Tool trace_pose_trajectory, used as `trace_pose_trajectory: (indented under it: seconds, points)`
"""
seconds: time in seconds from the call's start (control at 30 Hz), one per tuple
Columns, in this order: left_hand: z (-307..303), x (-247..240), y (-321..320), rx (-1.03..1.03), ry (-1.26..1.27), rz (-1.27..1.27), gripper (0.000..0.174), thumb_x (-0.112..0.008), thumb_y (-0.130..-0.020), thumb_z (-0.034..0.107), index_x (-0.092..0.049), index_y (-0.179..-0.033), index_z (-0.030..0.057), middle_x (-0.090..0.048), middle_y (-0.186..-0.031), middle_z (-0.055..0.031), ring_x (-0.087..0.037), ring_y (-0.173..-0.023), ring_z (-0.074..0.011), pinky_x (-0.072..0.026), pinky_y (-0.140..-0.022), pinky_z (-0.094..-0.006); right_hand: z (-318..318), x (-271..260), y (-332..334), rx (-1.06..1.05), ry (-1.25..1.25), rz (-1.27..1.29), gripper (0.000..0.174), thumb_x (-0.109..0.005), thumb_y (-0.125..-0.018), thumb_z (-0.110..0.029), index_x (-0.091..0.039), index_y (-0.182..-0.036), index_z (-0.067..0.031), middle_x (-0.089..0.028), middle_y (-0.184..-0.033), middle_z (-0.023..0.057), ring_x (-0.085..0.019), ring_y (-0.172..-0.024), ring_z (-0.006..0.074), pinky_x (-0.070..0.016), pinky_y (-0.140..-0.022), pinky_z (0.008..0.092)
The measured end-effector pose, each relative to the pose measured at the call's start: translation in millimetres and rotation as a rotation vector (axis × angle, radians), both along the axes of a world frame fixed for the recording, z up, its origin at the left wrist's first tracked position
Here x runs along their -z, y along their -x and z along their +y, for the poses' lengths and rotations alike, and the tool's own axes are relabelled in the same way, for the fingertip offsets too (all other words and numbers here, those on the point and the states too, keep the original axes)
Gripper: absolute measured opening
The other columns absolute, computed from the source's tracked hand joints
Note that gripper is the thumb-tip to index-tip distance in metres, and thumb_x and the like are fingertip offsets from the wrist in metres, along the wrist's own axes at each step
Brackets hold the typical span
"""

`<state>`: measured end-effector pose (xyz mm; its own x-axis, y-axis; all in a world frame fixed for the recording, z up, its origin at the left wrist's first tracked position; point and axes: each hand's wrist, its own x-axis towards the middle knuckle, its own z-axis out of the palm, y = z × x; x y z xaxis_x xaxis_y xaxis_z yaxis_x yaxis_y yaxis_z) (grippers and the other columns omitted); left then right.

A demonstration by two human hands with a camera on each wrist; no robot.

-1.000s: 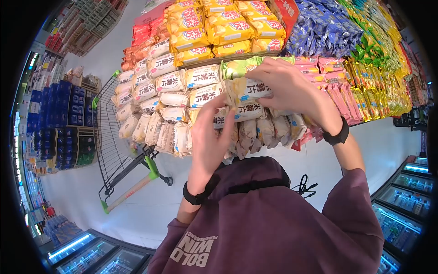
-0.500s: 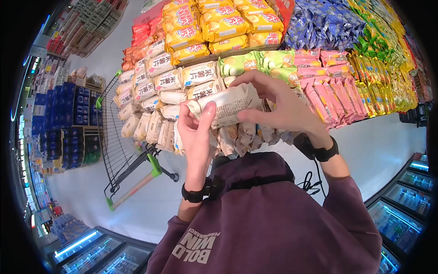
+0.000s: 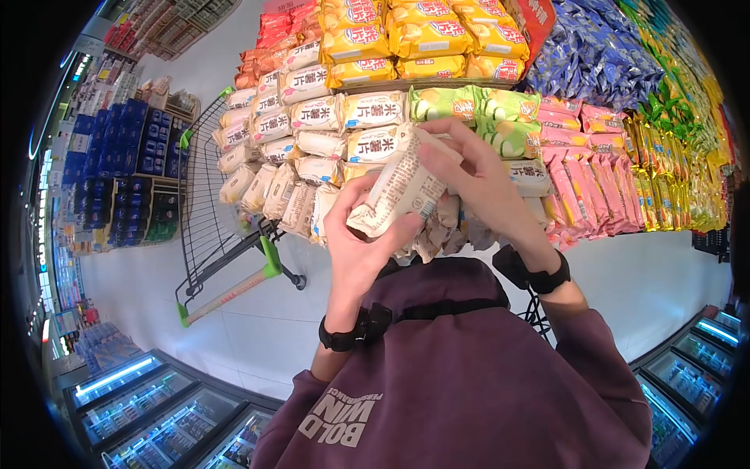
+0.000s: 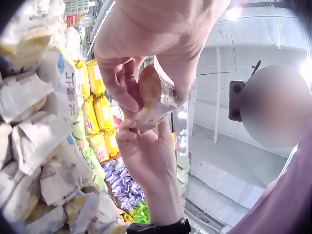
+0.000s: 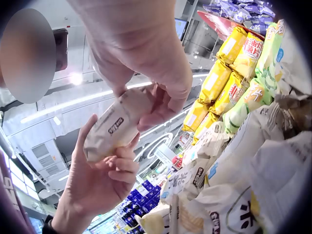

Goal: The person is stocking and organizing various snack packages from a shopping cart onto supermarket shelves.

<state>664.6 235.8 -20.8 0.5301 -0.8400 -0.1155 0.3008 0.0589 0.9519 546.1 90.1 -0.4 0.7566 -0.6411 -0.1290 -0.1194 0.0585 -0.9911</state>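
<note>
Both hands hold one cream-white snack packet (image 3: pixel 402 184), tilted, with its printed back turned up in the head view. My left hand (image 3: pixel 355 242) grips its lower left end, thumb along the near side. At the upper right end my right hand (image 3: pixel 480 176) holds it with curled fingers and thumb. The right wrist view shows another face of the packet (image 5: pixel 117 124) with a small dark label, between the hands. Behind it lie stacked white packets (image 3: pixel 316 113) of the same look, and green packets (image 3: pixel 508 121) sit beside those.
Yellow packets (image 3: pixel 430 35) are piled at the back, pink packets (image 3: pixel 578 187) and blue-purple ones (image 3: pixel 594 59) to the right. A wire shopping cart (image 3: pixel 211 195) with a green-ended handle stands at the left. Glass-topped freezers (image 3: pixel 172 422) line the near side.
The hands have lifted the packet off the stack and toward the body. It has been turned from its front to its printed back and tilted, its left end now lower.
</note>
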Motion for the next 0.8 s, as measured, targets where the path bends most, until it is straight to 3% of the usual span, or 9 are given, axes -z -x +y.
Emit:
trace_pose_trajectory:
  seconds: [0.03,0.13,0.23,0.27,0.37,0.53,0.63,0.73,0.8]
  points:
    - [1,-1,-2,-0.017,-0.002,-0.06,0.054,-0.082,-0.072,0.004,-0.059,-0.122,-0.0015,-0.067,-0.107,-0.0072,-0.064,-0.099,-0.0124,-0.0522,-0.086,-0.0278,-2,2,1,-0.019,0.026,-0.02,0.043,-0.072,-0.09,-0.033,-0.058,-0.117,-0.0029,-0.065,-0.099,0.0041,-0.06,-0.077,0.008,-0.0478,-0.064,0.0236]
    - [6,8,-18,-0.013,0.019,-0.261,0.055,-0.085,-0.071,0.007,-0.059,-0.119,-0.0016,-0.066,-0.106,-0.0069,-0.064,-0.098,-0.0125,-0.0528,-0.085,-0.0277,-7,-13,11,-0.203,0.259,-0.029,0.047,-0.079,-0.083,-0.014,-0.055,-0.122,-0.0052,-0.066,-0.116,0.0042,-0.061,-0.106,0.0137,-0.0488,-0.093,0.0313]
    - [9,11,-29,-0.015,0.035,-0.602,0.05,-0.085,-0.064,0.001,-0.064,-0.11,0.0001,-0.066,-0.107,-0.0086,-0.063,-0.1,-0.017,-0.0511,-0.089,-0.0322,-7,-9,15,-0.295,0.351,-0.044,0.049,-0.083,-0.074,-0.008,-0.056,-0.114,-0.0066,-0.066,-0.12,0.0045,-0.06,-0.112,0.0165,-0.0463,-0.099,0.0341]
    - [9,13,-32,-0.006,0.049,-0.754,0.051,-0.085,-0.062,-0.001,-0.065,-0.108,-0.0002,-0.066,-0.108,-0.0092,-0.062,-0.101,-0.0178,-0.0502,-0.091,-0.0335,-6,-7,16,-0.288,0.382,-0.021,0.046,-0.083,-0.073,-0.007,-0.055,-0.11,-0.007,-0.066,-0.121,0.005,-0.06,-0.112,0.0169,-0.0462,-0.099,0.0346]
    - [9,13,-32,-0.025,0.105,-0.871,0.049,-0.083,-0.057,-0.004,-0.068,-0.103,0.0018,-0.066,-0.106,-0.0104,-0.063,-0.1,-0.0209,-0.0506,-0.089,-0.0336,-1,-3,18,-0.264,0.462,0.033,0.042,-0.083,-0.071,-0.007,-0.054,-0.1,-0.008,-0.065,-0.122,0.0062,-0.061,-0.113,0.0183,-0.0462,-0.099,0.0356]
    - [10,16,-30,-0.036,0.128,-0.923,0.048,-0.082,-0.056,-0.005,-0.071,-0.101,0.0043,-0.066,-0.107,-0.0107,-0.064,-0.1,-0.0231,-0.0504,-0.088,-0.0347,2,-5,21,-0.29,0.474,0.034,0.043,-0.086,-0.068,-0.01,-0.053,-0.096,-0.0087,-0.066,-0.12,0.0059,-0.062,-0.11,0.0197,-0.0473,-0.096,0.0357]
    - [11,17,-29,-0.041,0.143,-0.914,0.046,-0.08,-0.056,-0.004,-0.071,-0.101,0.0055,-0.068,-0.106,-0.0101,-0.065,-0.097,-0.0239,-0.0511,-0.085,-0.0348,1,-7,23,-0.328,0.556,0.037,0.042,-0.086,-0.068,-0.013,-0.055,-0.097,-0.0085,-0.066,-0.119,0.0049,-0.062,-0.108,0.019,-0.0476,-0.093,0.0349]
    - [12,17,-24,-0.047,0.134,-0.842,0.045,-0.08,-0.057,-0.002,-0.072,-0.101,0.0052,-0.068,-0.105,-0.0099,-0.066,-0.096,-0.0241,-0.0517,-0.083,-0.0343,2,-4,21,-0.314,0.549,-0.01,0.049,-0.083,-0.075,-0.023,-0.06,-0.115,-0.0077,-0.062,-0.095,0.0048,-0.063,-0.09,0.0211,-0.0504,-0.082,0.0333]
    - [13,16,-23,-0.042,0.117,-0.802,0.046,-0.08,-0.057,-0.002,-0.071,-0.101,0.0046,-0.068,-0.105,-0.0101,-0.066,-0.096,-0.0239,-0.0519,-0.082,-0.0336,4,-2,20,-0.284,0.501,-0.017,0.047,-0.082,-0.077,-0.026,-0.06,-0.114,-0.0077,-0.064,-0.098,0.0059,-0.064,-0.091,0.0224,-0.0502,-0.084,0.0335]
